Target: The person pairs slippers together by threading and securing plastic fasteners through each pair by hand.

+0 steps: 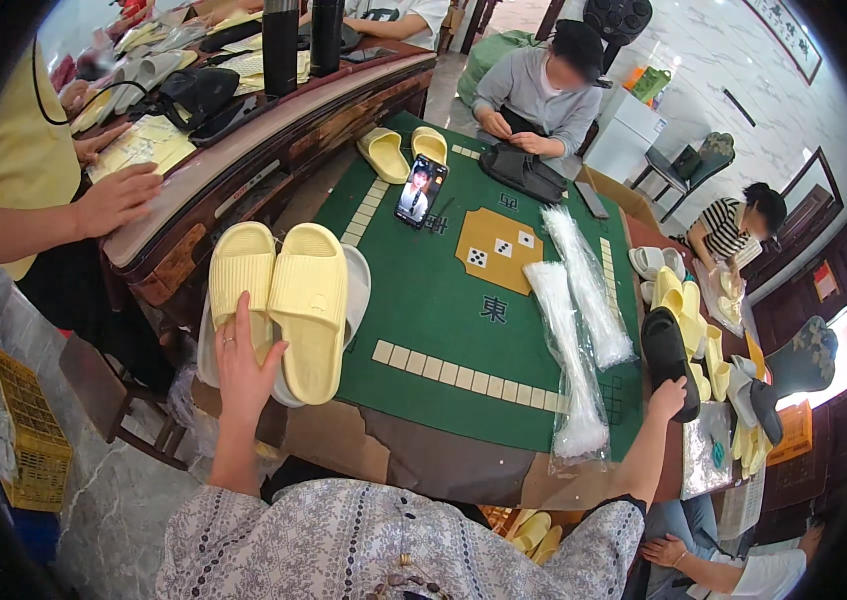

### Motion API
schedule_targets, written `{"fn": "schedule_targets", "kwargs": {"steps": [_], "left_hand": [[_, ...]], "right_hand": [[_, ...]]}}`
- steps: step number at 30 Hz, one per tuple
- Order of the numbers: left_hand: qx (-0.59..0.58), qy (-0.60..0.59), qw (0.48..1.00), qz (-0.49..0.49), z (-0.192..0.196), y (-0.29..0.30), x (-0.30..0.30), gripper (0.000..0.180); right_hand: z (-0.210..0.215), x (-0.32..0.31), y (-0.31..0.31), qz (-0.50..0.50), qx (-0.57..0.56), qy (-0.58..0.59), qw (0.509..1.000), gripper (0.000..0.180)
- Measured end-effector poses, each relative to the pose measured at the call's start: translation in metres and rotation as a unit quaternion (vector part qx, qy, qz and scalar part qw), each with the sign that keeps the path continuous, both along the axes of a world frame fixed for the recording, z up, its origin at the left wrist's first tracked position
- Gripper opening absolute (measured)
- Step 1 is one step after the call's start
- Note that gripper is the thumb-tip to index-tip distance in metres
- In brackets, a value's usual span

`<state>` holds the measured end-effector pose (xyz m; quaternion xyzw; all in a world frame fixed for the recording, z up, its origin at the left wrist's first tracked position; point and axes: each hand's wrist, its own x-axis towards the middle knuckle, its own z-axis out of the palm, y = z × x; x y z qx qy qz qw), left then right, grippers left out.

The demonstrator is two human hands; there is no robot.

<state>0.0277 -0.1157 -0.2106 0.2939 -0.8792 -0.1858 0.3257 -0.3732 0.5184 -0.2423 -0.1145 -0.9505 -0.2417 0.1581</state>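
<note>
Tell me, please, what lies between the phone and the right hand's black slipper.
The head view shows a printed tan patch and, nearer the slipper, two bags of white strands.

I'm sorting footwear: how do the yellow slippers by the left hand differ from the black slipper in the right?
The yellow slippers lie side by side; the black slipper is held singly. The left hand is spread over the yellow slippers; the right hand grips the black slipper. Both are footwear.
</note>
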Motion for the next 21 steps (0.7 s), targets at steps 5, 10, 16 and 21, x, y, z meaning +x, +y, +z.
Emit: {"fn": "schedule_targets", "kwargs": {"steps": [5,10,16,21], "left_hand": [[-0.104,-0.037,0.994,0.009,0.022,0.007,0.018,0.063],[-0.116,0.080,0.990,0.011,0.051,0.032,0.007,0.033],[-0.017,0.154,0.937,-0.313,0.047,0.078,-0.045,0.031],[0.041,0.138,0.922,-0.359,0.035,0.112,-0.083,0.064]], "right_hand": [[0.010,0.025,0.012,-0.030,-0.136,0.131,0.981,0.016],[0.050,0.072,-0.035,0.079,-0.131,0.225,0.962,0.013],[0.105,0.168,-0.156,0.365,-0.250,0.229,0.867,0.013],[0.110,0.249,-0.244,0.475,-0.361,0.045,0.802,0.018]]}}
